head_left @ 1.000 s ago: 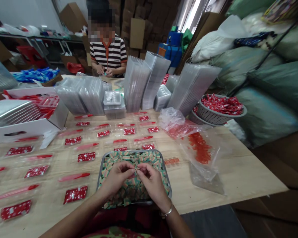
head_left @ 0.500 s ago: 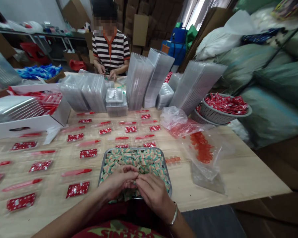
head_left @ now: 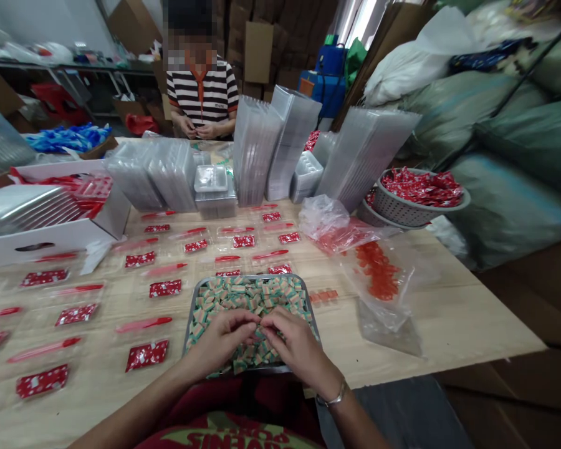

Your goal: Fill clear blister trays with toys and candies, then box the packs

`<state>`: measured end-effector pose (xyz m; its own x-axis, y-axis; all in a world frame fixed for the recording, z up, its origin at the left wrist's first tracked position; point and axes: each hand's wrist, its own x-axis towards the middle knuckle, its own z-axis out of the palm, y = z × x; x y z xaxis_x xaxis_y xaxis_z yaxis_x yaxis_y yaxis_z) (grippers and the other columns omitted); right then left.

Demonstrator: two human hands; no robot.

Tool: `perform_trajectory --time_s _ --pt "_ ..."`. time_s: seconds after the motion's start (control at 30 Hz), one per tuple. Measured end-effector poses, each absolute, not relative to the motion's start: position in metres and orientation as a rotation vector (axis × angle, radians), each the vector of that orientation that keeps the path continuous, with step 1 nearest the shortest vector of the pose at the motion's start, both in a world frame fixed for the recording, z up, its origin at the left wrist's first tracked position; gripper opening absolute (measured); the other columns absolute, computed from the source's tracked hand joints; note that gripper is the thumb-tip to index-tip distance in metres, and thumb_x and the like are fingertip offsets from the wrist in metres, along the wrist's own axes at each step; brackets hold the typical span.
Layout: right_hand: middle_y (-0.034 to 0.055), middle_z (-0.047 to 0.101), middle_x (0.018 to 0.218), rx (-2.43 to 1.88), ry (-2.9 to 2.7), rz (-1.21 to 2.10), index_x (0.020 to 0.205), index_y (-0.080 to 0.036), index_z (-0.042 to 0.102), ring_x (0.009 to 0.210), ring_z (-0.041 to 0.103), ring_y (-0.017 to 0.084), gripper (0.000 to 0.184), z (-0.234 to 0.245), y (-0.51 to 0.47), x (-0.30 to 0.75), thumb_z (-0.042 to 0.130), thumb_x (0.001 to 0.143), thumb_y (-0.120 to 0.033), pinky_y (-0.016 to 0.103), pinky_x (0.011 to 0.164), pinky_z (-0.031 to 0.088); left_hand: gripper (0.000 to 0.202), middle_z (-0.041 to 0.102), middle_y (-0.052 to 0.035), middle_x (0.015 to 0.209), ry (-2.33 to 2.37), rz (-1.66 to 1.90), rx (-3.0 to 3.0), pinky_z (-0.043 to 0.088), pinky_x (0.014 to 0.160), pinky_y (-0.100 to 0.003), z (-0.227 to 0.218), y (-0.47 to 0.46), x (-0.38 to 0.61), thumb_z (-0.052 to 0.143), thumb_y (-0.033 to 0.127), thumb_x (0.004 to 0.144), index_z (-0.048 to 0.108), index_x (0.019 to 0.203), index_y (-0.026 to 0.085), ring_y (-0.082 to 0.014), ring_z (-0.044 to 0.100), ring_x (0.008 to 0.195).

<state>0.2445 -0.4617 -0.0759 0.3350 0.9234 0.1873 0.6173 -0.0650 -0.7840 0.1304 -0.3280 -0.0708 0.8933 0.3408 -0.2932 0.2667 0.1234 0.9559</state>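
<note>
So, nearest in, the left hand [head_left: 222, 342] and right hand [head_left: 299, 344] sit together over a steel tray [head_left: 243, 277] heaped with little green-and-tan cubes [head_left: 257, 293]. Their fingertips [head_left: 250, 319] meet above the pile, though I can't tell if a cube's pinched in there. Just left of the tray, red foil packets [head_left: 147, 355] and red sticks [head_left: 144, 323] lie in clear blister trays on a wooden table [head_left: 449, 330]. To the right there's a clear bag of red pieces [head_left: 378, 271], then a plastic basket [head_left: 402, 215]. Stacks of clear trays [head_left: 255, 149] rise beyond, with a co-worker [head_left: 201, 93] in a striped polo behind them.
</note>
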Motion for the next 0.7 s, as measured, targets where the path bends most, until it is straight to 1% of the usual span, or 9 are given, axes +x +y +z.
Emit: perform_trajectory --time_s 0.1,0.17,0.2,0.27,0.33,0.43,0.53,0.63,0.7 --pt "-0.0001 0.060 0.077 -1.728 -1.238 0.525 0.085 -0.020 0.060 0.071 0.057 0.013 0.007 -0.094 -0.459 0.244 0.054 0.087 -0.022 0.023 0.065 0.044 0.025 0.067 -0.0024 0.075 0.494 0.050 1.475 0.045 0.066 -0.024 -0.072 -0.327 0.125 0.069 0.039 0.067 0.068 0.077 0.016 -0.0141 0.059 0.070" --pt "-0.0012 0.060 0.071 -1.701 -1.068 0.557 0.087 -0.019 0.060 0.064 0.057 0.012 0.007 -0.103 -0.454 0.249 0.055 0.087 -0.023 0.022 0.059 0.045 0.029 0.066 -0.0010 0.073 0.572 0.034 1.397 0.045 0.064 -0.024 -0.074 -0.324 0.121 0.072 0.039 0.064 0.068 0.080 0.016 -0.0131 0.059 0.066" --pt "-0.0009 0.061 0.072 -1.714 -1.037 0.538 0.088 -0.019 0.061 0.064 0.058 0.013 0.008 -0.105 -0.449 0.253 0.053 0.087 -0.023 0.023 0.059 0.046 0.032 0.065 -0.0003 0.071 0.618 0.023 1.345 0.046 0.063 -0.024 -0.075 -0.322 0.120 0.073 0.040 0.062 0.068 0.083 0.017 -0.0128 0.059 0.065" --pt "0.0019 0.063 0.081 -1.793 -1.163 0.427 0.090 -0.020 0.063 0.075 0.060 0.014 0.014 -0.106 -0.438 0.262 0.049 0.089 -0.020 0.025 0.068 0.047 0.038 0.065 0.0006 0.070 0.701 0.032 1.231 0.046 0.061 -0.024 -0.076 -0.318 0.117 0.076 0.041 0.057 0.067 0.085 0.017 -0.0125 0.060 0.062" --pt "0.0043 0.062 0.089 -1.904 -1.424 0.297 0.088 -0.021 0.064 0.084 0.059 0.017 0.015 -0.102 -0.426 0.270 0.050 0.087 -0.014 0.028 0.075 0.046 0.039 0.065 0.0009 0.069 0.756 0.071 1.144 0.046 0.059 -0.023 -0.077 -0.313 0.116 0.079 0.040 0.052 0.067 0.081 0.017 -0.0116 0.059 0.060" --pt "0.0038 0.058 0.086 -1.998 -1.643 0.257 0.081 -0.020 0.059 0.081 0.056 0.017 0.013 -0.095 -0.416 0.273 0.053 0.082 -0.008 0.028 0.071 0.045 0.034 0.065 0.0012 0.068 0.802 0.167 1.119 0.048 0.060 -0.024 -0.077 -0.309 0.114 0.080 0.036 0.051 0.067 0.076 0.017 -0.0113 0.059 0.059" --pt "0.0002 0.056 0.079 -1.861 -1.482 0.470 0.077 -0.019 0.056 0.072 0.054 0.014 0.012 -0.088 -0.420 0.269 0.053 0.081 -0.008 0.024 0.065 0.043 0.028 0.067 0.0007 0.069 0.844 0.262 1.201 0.050 0.063 -0.026 -0.075 -0.311 0.115 0.076 0.034 0.054 0.068 0.076 0.017 -0.0132 0.060 0.062" --pt "-0.0032 0.057 0.069 -1.631 -1.201 0.781 0.076 -0.019 0.058 0.065 0.053 0.011 0.006 -0.081 -0.428 0.260 0.057 0.081 -0.015 0.021 0.060 0.041 0.026 0.069 -0.0017 0.072 0.830 0.324 1.303 0.050 0.068 -0.028 -0.075 -0.315 0.119 0.074 0.033 0.055 0.069 0.074 0.017 -0.0158 0.062 0.067" --pt "-0.0040 0.057 0.066 -1.598 -1.069 0.847 0.074 -0.018 0.059 0.062 0.053 0.010 0.004 -0.079 -0.431 0.253 0.059 0.079 -0.017 0.021 0.059 0.040 0.023 0.070 -0.0028 0.072 0.797 0.367 1.355 0.050 0.069 -0.028 -0.077 -0.317 0.123 0.072 0.033 0.057 0.069 0.073 0.017 -0.0168 0.062 0.069"
